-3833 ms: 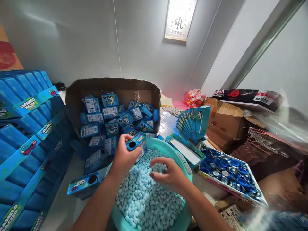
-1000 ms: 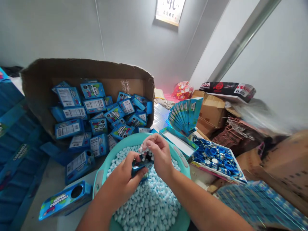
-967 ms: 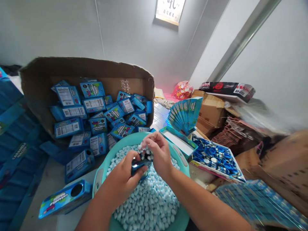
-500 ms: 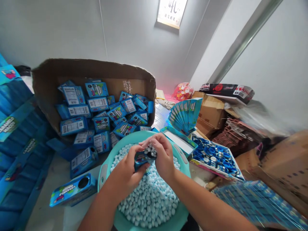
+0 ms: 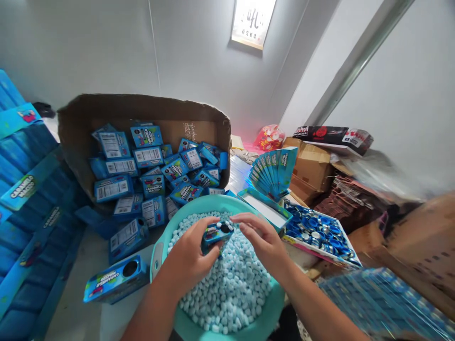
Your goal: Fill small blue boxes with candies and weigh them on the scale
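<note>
While my left hand clasps the box, hole at 3 o'clock, my right hand hovers slack, empty, just beside it.

The space is closed in by plain pale grey walls, which meet in a corner ahead. A framed scroll with dark characters is hung high on the far wall and is lit brightly. A grey metal post is seen slanting up the right-hand wall. A pinkish glow is cast low on the wall near the corner. Soft, even light is spread throughout.
</note>
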Demonstrator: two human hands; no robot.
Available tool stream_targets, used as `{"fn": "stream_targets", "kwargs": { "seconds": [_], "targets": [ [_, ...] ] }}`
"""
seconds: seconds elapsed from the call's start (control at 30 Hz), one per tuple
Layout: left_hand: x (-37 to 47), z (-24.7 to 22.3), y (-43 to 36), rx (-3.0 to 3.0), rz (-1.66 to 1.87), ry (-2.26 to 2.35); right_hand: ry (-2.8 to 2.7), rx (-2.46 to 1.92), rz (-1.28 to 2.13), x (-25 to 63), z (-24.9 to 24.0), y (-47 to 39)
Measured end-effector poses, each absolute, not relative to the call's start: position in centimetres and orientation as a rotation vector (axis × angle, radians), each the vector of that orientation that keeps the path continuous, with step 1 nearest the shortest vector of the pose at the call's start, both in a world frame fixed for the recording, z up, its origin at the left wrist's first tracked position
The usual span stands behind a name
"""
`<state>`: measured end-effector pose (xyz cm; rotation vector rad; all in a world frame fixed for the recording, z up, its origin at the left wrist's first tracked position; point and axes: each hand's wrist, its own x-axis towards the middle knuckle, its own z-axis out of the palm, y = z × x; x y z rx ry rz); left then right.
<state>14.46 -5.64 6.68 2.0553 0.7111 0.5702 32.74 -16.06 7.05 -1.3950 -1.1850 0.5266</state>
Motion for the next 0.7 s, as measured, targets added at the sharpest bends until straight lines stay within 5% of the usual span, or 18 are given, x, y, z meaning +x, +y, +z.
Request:
{"fn": "stream_targets", "kwargs": {
  "seconds": [0.37,0.7],
  "targets": [
    [14.4,6.9,-5.2,2.074,0.563,0.513,-1.614,-1.551,0.172,32.0,7.6,-15.2],
    [14.4,7.1,-5.4,2.091,0.604,0.619,-1.654,-1.593,0.379,33.7,8.7,-15.0]
  ]
}}
